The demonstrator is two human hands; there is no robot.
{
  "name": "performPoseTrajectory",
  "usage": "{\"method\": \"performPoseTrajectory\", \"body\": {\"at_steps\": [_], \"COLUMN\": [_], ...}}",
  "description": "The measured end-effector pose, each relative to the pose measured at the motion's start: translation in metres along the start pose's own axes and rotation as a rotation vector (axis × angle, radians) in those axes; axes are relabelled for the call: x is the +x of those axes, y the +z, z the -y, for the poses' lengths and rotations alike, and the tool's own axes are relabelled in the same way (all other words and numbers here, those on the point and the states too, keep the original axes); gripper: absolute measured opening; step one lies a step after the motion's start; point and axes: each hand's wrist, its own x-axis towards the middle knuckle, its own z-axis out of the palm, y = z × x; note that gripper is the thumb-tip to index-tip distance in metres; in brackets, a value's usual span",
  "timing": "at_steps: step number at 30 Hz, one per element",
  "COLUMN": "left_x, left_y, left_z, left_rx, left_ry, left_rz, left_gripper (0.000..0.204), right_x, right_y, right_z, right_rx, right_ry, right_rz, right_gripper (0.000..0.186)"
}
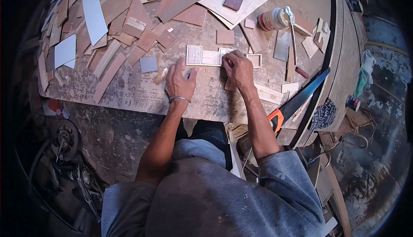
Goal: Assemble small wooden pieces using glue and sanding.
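A small pale wooden panel piece (210, 58) lies flat on the workbench, with a tall framed section at each end and a lower one between. My right hand (239, 68) is over its right end, thumb and fingertips pinched together; whatever they grip is hidden. My left hand (177, 81) rests on the bench just below the panel's left end, fingers apart and holding nothing. Right of my right fingers is a little square wooden frame (254, 60). A reddish-brown wood rectangle (225, 36) lies beyond the panel, and a grey square (149, 64) is left of my left hand.
Wood offcuts (116, 9) are heaped across the bench's far left. A jar (273, 20) with whitish residue on its rim stands at the far right. Along the right edge lies a handsaw (306, 91) with an orange handle. A wheel (64, 140) shows below the bench at left.
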Motion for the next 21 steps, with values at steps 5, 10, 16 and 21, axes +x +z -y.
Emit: {"method": "performPoseTrajectory", "body": {"at_steps": [5, 10, 16, 21], "left_x": [0.001, 0.000, -0.007, -0.010], "left_y": [-0.003, -0.004, -0.014, -0.013], "left_z": [0.000, -0.003, -0.005, -0.020], "left_rx": [0.011, 0.013, 0.016, 0.064], "left_ry": [-0.003, 0.017, -0.006, 0.201], "left_rz": [0.009, 0.018, 0.034, 0.006], "left_gripper": [0.061, 0.059, 0.056, 0.052], "right_x": [0.010, 0.016, 0.006, 0.003], "right_y": [-0.005, 0.003, 0.003, -0.002], "right_z": [0.002, 0.005, 0.007, 0.003], "right_rx": [-0.120, -0.305, -0.225, -0.098], "right_ry": [-0.041, 0.008, -0.034, -0.019], "right_rz": [0.102, 0.222, 0.178, 0.125], "right_gripper": [0.010, 0.014, 0.011, 0.014]}}
